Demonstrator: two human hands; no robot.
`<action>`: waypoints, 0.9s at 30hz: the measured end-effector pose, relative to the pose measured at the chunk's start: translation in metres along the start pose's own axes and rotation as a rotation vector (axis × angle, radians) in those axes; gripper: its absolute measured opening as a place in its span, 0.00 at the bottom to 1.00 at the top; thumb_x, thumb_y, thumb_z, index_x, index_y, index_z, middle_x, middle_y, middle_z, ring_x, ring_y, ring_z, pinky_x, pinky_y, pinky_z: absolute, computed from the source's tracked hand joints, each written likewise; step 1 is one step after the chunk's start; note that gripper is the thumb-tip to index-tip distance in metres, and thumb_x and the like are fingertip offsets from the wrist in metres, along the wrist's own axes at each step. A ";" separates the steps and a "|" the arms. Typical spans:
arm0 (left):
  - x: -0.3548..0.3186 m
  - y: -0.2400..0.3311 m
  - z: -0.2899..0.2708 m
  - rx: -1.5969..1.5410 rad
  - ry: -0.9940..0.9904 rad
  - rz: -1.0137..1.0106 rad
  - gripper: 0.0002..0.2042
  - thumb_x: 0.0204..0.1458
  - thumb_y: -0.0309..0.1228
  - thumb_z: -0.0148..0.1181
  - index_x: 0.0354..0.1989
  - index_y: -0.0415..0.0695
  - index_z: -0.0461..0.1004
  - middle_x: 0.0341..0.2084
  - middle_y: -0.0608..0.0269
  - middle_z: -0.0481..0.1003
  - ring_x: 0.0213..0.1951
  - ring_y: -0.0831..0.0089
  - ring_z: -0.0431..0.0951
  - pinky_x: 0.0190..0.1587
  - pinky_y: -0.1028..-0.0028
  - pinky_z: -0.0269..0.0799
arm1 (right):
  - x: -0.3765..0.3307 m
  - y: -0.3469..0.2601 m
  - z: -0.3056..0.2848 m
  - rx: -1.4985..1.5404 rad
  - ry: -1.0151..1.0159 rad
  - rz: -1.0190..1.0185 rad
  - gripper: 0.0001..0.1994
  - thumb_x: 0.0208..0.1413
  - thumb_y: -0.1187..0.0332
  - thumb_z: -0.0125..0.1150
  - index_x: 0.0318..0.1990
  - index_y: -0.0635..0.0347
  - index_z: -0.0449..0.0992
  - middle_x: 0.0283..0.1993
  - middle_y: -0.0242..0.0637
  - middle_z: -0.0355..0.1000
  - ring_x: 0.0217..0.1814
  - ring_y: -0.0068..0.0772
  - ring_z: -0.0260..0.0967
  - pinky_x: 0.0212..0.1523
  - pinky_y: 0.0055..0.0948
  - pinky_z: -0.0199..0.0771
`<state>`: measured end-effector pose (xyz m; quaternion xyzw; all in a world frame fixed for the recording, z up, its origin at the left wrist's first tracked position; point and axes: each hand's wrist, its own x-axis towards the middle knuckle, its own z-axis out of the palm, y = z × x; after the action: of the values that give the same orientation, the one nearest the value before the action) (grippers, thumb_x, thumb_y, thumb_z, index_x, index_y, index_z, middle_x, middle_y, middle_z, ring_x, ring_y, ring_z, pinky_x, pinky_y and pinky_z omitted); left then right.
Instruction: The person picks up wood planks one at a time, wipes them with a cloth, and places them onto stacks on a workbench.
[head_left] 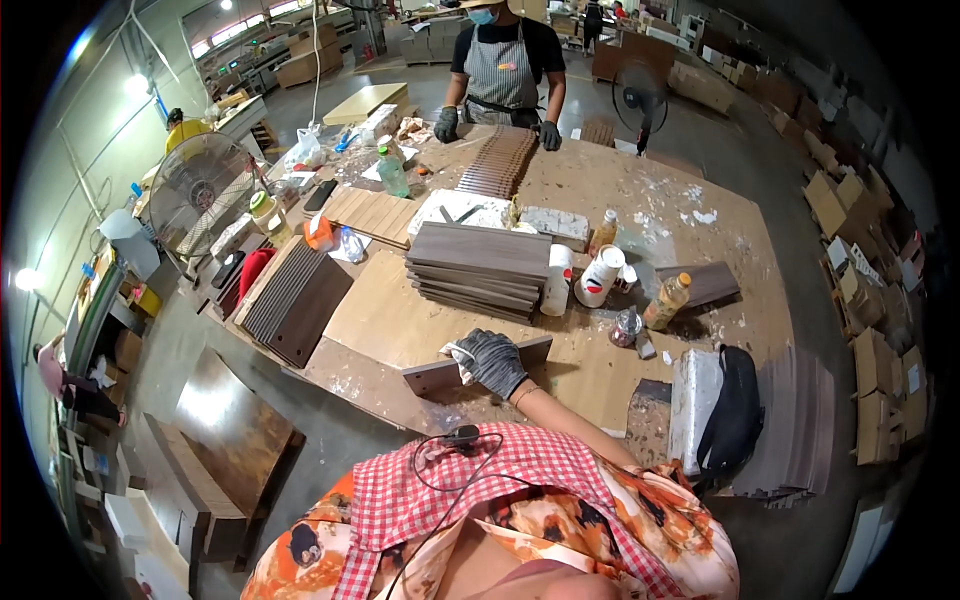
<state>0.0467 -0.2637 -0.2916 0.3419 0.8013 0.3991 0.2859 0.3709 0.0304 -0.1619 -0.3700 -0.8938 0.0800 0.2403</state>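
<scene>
My right hand (490, 364), in a dark grey glove, is closed around a crumpled white cloth (461, 362). It presses the cloth over a dark brown wooden board (430, 378) that stands on its long edge near the table's front. The glove hides the middle of the board. My left hand does not show. Just beyond my right hand, a stack of similar brown boards (478, 262) lies on the table.
White bottles (600, 277) and an amber bottle (668, 300) stand right of the stack. Upright boards line the left (298, 305) and right (795, 425) sides. A black bag (732, 415) lies at right. Across the table (600, 180), a gloved co-worker stands by a board row (500, 160).
</scene>
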 end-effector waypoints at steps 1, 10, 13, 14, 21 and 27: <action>-0.004 -0.013 -0.005 -0.008 0.025 -0.038 0.08 0.59 0.31 0.56 0.33 0.39 0.73 0.22 0.69 0.65 0.25 0.78 0.65 0.28 0.75 0.63 | 0.000 -0.003 -0.004 -0.012 0.012 -0.009 0.13 0.59 0.55 0.52 0.47 0.40 0.78 0.40 0.37 0.73 0.42 0.40 0.72 0.46 0.41 0.70; -0.024 -0.083 -0.045 -0.069 0.184 -0.209 0.10 0.60 0.32 0.55 0.31 0.38 0.73 0.20 0.71 0.64 0.23 0.80 0.63 0.26 0.76 0.61 | 0.008 -0.015 -0.007 -0.009 0.065 -0.093 0.15 0.47 0.62 0.59 0.45 0.41 0.79 0.34 0.36 0.74 0.38 0.40 0.73 0.39 0.41 0.74; -0.001 -0.063 -0.046 -0.127 0.222 -0.051 0.10 0.60 0.32 0.55 0.30 0.38 0.72 0.19 0.72 0.63 0.23 0.81 0.62 0.26 0.76 0.60 | 0.010 -0.016 -0.014 -0.084 0.020 -0.056 0.17 0.43 0.63 0.60 0.44 0.41 0.79 0.34 0.35 0.75 0.37 0.40 0.73 0.38 0.40 0.75; 0.007 -0.051 -0.046 -0.166 0.246 0.050 0.11 0.60 0.32 0.55 0.29 0.38 0.72 0.19 0.72 0.63 0.22 0.81 0.62 0.26 0.76 0.60 | 0.014 -0.018 -0.014 -0.033 0.015 -0.067 0.16 0.42 0.63 0.60 0.43 0.41 0.79 0.34 0.34 0.76 0.37 0.40 0.73 0.36 0.41 0.74; 0.095 0.136 0.013 -0.222 -0.205 0.653 0.12 0.52 0.30 0.62 0.42 0.40 0.73 0.35 0.57 0.73 0.37 0.67 0.73 0.40 0.70 0.68 | 0.010 -0.013 0.002 -0.021 -0.008 0.004 0.13 0.48 0.63 0.59 0.43 0.44 0.80 0.32 0.37 0.73 0.37 0.42 0.71 0.39 0.40 0.73; 0.128 0.181 0.069 -0.068 -0.662 0.922 0.27 0.47 0.32 0.66 0.58 0.42 0.68 0.54 0.47 0.71 0.54 0.49 0.72 0.56 0.60 0.68 | 0.023 -0.017 0.006 -0.110 -0.015 -0.004 0.10 0.58 0.63 0.55 0.43 0.47 0.80 0.36 0.40 0.74 0.38 0.45 0.72 0.41 0.40 0.73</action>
<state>0.0776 -0.0525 -0.1994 0.7537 0.4236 0.3797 0.3291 0.3430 0.0342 -0.1534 -0.3804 -0.8994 0.0329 0.2130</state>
